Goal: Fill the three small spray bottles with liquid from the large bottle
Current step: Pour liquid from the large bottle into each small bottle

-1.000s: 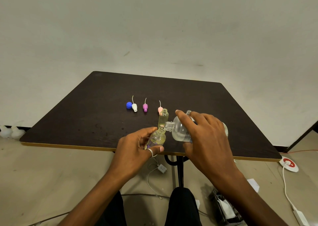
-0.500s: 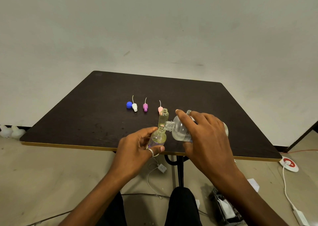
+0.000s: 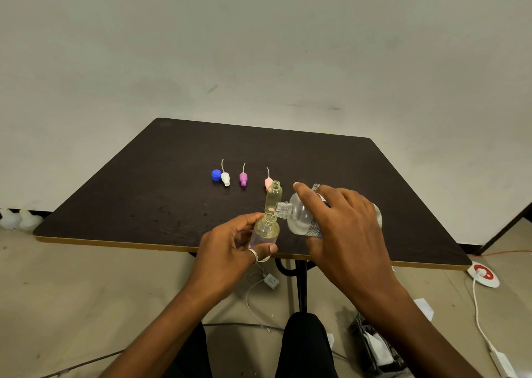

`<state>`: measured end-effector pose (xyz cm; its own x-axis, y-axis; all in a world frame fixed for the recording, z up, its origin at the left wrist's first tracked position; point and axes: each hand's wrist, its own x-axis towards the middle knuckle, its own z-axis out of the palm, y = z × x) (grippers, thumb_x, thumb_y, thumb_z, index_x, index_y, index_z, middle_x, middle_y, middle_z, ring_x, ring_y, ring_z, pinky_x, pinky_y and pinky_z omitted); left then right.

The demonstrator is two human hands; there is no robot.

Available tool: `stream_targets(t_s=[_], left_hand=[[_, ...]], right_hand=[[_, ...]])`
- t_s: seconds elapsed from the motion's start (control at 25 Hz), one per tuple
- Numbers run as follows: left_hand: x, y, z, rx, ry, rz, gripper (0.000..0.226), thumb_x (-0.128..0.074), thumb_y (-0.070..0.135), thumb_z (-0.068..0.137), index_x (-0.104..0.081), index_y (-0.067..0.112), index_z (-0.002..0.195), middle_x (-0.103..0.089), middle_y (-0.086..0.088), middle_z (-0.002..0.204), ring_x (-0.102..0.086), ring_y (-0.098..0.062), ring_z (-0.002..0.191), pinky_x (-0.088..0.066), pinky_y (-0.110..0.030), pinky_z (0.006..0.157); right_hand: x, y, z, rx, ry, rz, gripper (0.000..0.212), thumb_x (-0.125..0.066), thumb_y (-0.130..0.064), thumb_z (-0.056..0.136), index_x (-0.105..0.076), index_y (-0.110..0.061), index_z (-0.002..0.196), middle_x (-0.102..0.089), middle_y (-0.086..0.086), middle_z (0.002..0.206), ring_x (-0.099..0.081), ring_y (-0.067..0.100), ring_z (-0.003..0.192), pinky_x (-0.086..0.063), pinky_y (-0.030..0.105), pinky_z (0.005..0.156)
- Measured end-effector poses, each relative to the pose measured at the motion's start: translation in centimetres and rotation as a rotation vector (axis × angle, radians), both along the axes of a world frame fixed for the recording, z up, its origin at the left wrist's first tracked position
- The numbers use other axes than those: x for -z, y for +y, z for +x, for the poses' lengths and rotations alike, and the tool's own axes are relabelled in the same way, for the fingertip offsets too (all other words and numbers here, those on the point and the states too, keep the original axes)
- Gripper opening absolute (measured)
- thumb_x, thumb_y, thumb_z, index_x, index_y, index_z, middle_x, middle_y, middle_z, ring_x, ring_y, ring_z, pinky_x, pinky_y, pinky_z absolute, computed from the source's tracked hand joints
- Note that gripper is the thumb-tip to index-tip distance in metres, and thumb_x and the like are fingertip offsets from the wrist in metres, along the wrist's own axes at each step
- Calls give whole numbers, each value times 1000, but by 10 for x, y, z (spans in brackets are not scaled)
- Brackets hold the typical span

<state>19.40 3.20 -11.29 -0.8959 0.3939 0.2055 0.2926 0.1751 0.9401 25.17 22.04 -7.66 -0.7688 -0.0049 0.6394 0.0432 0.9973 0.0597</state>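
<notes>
The left hand (image 3: 230, 251) gripped a small bottle (image 3: 265, 232) at the near edge of the table (image 3: 144, 199), fingers curled behind it and thumb across its lower front. The right hand (image 3: 345, 227) held the large bottle (image 3: 300, 219) tipped on its side, fingers draped over the top and thumb beneath. Its open neck sat at the small bottle's mouth. Whether liquid was running could not be told, and the level in the held bottle was unclear, though it showed a pale yellow tint.

A second small bottle (image 3: 273, 197) stood uncapped just behind, its contents pale yellow well up the body; it was judged already filled. Of a third small bottle (image 3: 316, 187) only the neck showed behind the right hand, so its fill could not be told.

The white spray top (image 3: 225, 179), purple spray top (image 3: 243, 179) and pink spray top (image 3: 268, 182) lay in a row farther back, none fitted, with a blue cap (image 3: 216, 175) touching the white one.

Assessment: filling was in hand, likely on the second or last bottle.
</notes>
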Motion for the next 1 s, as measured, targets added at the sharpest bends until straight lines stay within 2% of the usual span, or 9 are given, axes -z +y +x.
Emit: stream_targets(t_s=[0.6,0.84,1.0], left_hand=[[2,1,1,3,-36,18,51,-85,18,73,-66,33,119,-73,20,106,-66,9,99,-50,-6,80],[2,2,1,0,-36,4,54,-85,19,74,-66,30,123,-73,16,110,-67,5,103,-54,-16,89],[2,1,1,-6,-32,5,53,-85,20,74,-66,30,123,-73,17,109,-67,6,102,-54,-16,89]], right_hand=[[0,-1,1,-2,-21,-16,96,-96,-28,43,-56,-21,130,-67,14,115,-63,39,103,-50,57,85],[-1,-1,1,-8,-18,-15,97,-96,-28,41,-57,-20,129,-67,15,114,-63,40,102,-52,57,83],[-2,-2,1,0,-13,-1,97,-97,-28,39,-58,-19,128,-67,15,113,-64,40,100,-52,55,82]])
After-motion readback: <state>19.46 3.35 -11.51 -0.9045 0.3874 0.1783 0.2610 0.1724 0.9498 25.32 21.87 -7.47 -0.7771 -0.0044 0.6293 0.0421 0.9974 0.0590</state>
